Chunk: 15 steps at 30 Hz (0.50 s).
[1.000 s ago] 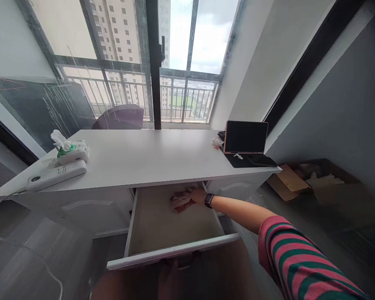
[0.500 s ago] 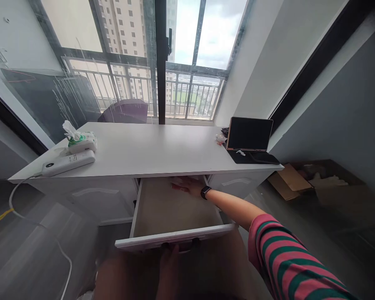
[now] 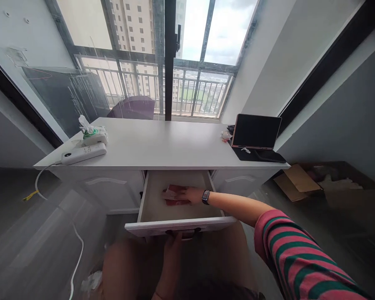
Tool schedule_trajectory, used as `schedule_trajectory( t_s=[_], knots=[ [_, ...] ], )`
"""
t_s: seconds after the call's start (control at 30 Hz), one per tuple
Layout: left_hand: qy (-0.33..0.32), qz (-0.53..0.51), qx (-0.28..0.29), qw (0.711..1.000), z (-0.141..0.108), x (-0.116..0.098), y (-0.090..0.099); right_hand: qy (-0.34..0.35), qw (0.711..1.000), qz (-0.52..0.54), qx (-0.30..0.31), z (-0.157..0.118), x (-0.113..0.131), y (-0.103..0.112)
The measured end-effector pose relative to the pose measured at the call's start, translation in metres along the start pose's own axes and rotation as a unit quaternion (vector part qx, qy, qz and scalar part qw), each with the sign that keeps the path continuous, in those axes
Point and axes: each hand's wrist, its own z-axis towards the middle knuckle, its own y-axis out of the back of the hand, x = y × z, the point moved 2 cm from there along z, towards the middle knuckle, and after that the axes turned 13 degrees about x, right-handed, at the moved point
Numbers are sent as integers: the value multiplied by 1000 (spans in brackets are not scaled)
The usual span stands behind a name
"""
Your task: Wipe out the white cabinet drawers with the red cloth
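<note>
A white desk has its middle drawer pulled out. My right hand, with a dark watch on the wrist, lies flat on a red cloth on the drawer's pale floor. My left hand reaches up from below and grips the dark handle under the drawer's white front. My right sleeve is striped red and green.
On the desk's left sit a white power strip with a cable trailing to the floor and a tissue pack. A tablet stands on a dark keyboard at the right. Cardboard boxes lie on the floor at right. A window is behind.
My right hand and the red cloth moved from the drawer's far end back toward its middle. The camera view pulled back and up, so the desk sits smaller.
</note>
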Motion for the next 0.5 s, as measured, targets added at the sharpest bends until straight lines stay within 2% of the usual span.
schedule_trajectory(
  t_s=[0.1,0.17,0.27,0.33,0.43,0.5],
  knots=[
    [4,23,-10,1000,2,0,3,82,994,-20,64,-10,25,-14],
    [3,41,2,999,1,-2,3,132,989,-16,60,-8,40,-15],
    [2,47,24,999,-1,-6,2,195,980,-22,32,11,53,-8],
    [-1,52,28,998,-3,-10,2,179,983,-14,24,31,48,2],
    [1,71,30,997,-3,-13,5,96,995,23,0,62,26,25],
    [11,96,27,995,-1,-14,9,29,995,81,-43,76,11,44]
  ],
)
